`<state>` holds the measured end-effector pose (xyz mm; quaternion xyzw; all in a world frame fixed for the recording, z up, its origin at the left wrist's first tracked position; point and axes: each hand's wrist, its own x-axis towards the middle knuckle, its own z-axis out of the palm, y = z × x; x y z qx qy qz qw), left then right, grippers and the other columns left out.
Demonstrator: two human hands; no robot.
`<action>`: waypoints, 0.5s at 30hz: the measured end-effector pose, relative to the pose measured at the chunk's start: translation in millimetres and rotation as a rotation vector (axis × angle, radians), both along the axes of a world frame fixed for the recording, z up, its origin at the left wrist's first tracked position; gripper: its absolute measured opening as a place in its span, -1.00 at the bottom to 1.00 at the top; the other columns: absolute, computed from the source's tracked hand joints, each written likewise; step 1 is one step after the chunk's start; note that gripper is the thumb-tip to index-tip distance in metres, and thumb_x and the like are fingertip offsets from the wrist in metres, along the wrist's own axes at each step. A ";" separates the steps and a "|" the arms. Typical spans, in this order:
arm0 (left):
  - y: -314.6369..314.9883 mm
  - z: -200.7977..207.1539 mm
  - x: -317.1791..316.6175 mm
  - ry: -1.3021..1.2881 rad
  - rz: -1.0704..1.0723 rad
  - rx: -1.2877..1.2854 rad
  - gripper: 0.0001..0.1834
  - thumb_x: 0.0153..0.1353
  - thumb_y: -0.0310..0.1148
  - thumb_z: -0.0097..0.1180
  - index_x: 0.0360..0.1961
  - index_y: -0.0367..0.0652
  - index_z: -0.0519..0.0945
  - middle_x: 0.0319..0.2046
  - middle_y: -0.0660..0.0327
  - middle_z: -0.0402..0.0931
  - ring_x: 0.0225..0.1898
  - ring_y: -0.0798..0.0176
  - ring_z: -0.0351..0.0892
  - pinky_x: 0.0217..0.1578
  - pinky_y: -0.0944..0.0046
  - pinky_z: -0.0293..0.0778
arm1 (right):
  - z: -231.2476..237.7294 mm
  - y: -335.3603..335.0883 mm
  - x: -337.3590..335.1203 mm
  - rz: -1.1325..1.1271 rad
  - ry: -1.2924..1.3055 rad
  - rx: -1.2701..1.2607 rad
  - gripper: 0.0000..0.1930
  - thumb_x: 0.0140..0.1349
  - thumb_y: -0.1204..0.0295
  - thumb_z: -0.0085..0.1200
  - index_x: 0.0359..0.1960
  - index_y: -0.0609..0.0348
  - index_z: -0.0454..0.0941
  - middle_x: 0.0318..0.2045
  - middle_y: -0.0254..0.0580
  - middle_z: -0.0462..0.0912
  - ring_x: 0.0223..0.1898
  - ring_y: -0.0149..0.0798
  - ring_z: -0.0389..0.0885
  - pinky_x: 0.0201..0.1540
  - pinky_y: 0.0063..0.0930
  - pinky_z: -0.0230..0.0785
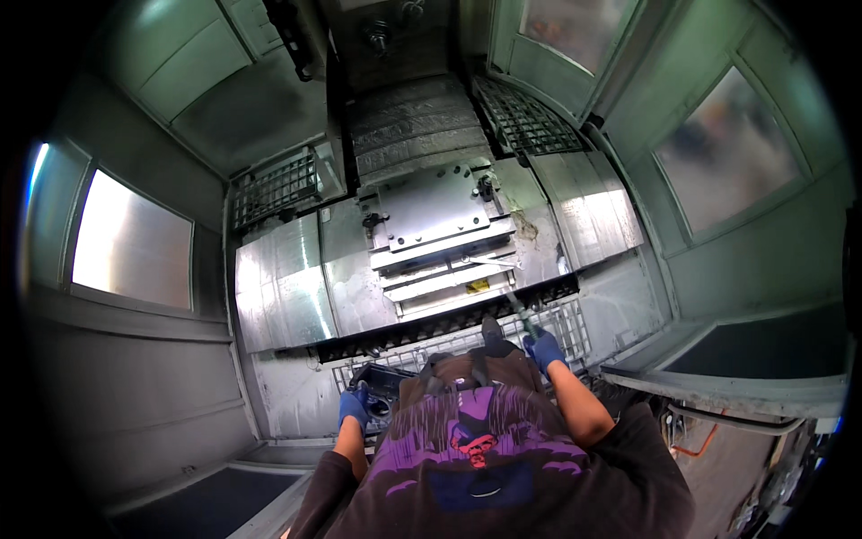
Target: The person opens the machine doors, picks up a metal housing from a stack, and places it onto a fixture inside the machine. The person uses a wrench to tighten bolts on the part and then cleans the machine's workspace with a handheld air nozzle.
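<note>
My right hand (542, 349), in a blue glove, is closed around a thin greenish stick-like tool (522, 313). The tool points away from me toward the machine table; its exact kind is blurred. On the left, my gloved left hand (355, 406) grips the side of a dark open bin (384, 373) beside my waist. A round shape shows inside the bin. Ahead of both hands, a flat metal plate (431, 208) sits on the machine table between dark clamps (486, 187). A wrench (489, 262) lies on the stepped metal ledge in front of the plate.
I lean inside a machine enclosure. Sheet-metal covers (277, 283) flank the table, with metal gratings (274, 190) behind and a white grid (567, 328) in front. A ribbed cover (417, 126) runs back toward a spindle (379, 38). Windowed doors (729, 148) stand at the sides.
</note>
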<state>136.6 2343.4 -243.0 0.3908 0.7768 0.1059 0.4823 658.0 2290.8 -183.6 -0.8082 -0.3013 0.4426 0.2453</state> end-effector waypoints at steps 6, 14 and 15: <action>-10.6 43.6 20.2 -0.101 0.003 0.035 -0.48 0.24 -0.01 0.03 -0.27 -0.38 0.59 -0.32 -0.05 0.62 -0.28 0.07 0.64 -0.33 0.17 0.48 | 10.1 17.4 -4.7 0.275 -0.192 0.018 -0.69 0.08 0.29 0.12 -0.12 0.07 0.55 -0.49 -0.01 0.60 -0.51 -0.14 0.55 -0.41 -0.29 0.37; -44.5 21.4 -6.5 -0.276 0.196 0.016 -0.75 0.23 -0.25 0.01 -0.39 -0.20 0.60 -0.49 0.17 0.58 -0.56 0.29 0.49 -0.53 0.27 0.37 | 26.4 65.7 -25.3 -0.026 -0.056 -0.005 -0.67 0.07 0.27 0.10 -0.14 0.11 0.54 -0.41 0.07 0.62 -0.38 0.00 0.59 -0.29 -0.22 0.40; -45.2 20.6 -4.2 -0.293 0.178 0.019 -0.76 0.23 -0.26 -0.04 -0.41 -0.15 0.60 -0.52 0.19 0.57 -0.61 0.30 0.45 -0.60 0.26 0.33 | 25.3 64.7 -22.2 -0.014 -0.105 0.044 -0.67 0.07 0.28 0.10 -0.13 0.12 0.54 -0.40 0.07 0.62 -0.37 0.00 0.60 -0.28 -0.23 0.40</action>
